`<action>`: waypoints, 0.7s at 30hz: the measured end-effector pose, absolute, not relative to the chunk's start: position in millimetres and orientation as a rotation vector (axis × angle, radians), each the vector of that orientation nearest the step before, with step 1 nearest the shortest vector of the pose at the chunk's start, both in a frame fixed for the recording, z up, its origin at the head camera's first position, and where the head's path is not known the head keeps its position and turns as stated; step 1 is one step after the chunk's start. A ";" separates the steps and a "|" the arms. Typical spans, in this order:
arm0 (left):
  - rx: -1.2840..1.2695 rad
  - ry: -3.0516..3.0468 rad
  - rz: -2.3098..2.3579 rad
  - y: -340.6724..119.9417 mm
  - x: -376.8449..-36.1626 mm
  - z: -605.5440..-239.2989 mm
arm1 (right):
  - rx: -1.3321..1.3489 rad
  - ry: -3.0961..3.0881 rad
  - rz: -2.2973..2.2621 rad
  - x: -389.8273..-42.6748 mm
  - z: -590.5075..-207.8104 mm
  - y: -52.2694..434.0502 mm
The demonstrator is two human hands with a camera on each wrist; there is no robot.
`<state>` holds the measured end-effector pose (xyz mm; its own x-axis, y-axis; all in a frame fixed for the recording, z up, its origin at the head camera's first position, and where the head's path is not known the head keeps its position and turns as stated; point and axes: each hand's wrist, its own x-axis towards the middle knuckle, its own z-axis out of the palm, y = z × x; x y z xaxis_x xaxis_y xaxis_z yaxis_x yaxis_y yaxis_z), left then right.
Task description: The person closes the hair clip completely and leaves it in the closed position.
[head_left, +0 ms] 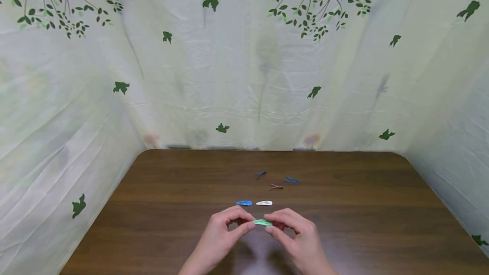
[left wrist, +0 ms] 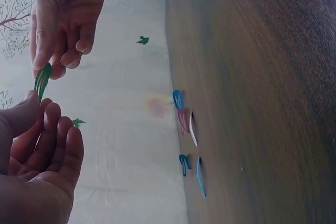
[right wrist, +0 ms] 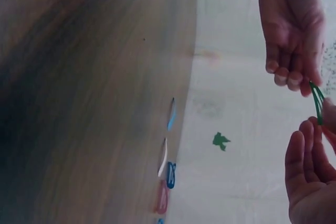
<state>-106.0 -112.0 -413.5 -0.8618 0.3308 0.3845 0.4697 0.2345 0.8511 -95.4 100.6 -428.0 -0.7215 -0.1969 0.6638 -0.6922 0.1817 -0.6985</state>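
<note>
Just above the brown table (head_left: 363,215), near its front edge, both hands hold a small green snap hair clip (head_left: 262,222) between them. My left hand (head_left: 244,225) pinches its left end and my right hand (head_left: 272,227) pinches its right end, each between thumb and forefinger. In the left wrist view the green clip (left wrist: 42,80) hangs between my left hand (left wrist: 39,129) below and my right hand (left wrist: 60,51) above. The right wrist view shows the green clip (right wrist: 317,100) between my right hand (right wrist: 310,156) and my left hand (right wrist: 291,66).
Several more clips lie on the table beyond the hands: a light blue one (head_left: 243,203), a white one (head_left: 264,203), a brownish one (head_left: 275,187), a blue one (head_left: 290,180) and a dark one (head_left: 260,174). A leaf-printed curtain (head_left: 244,75) closes off three sides.
</note>
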 end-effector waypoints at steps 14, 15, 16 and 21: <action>-0.801 -2.380 -1.643 -112.7 -105.6 -417.2 | 0.795 -2.196 1.522 -93.6 -426.8 102.3; -0.806 -2.379 -1.625 -112.7 -106.2 -417.9 | 0.798 -2.202 1.519 -93.8 -427.0 102.6; -0.811 -2.376 -1.608 -112.7 -106.8 -418.7 | 0.800 -2.208 1.520 -94.1 -427.3 102.8; -0.822 -2.368 -1.544 -111.1 -109.6 -421.0 | 0.789 -2.242 1.504 -96.3 -427.7 104.4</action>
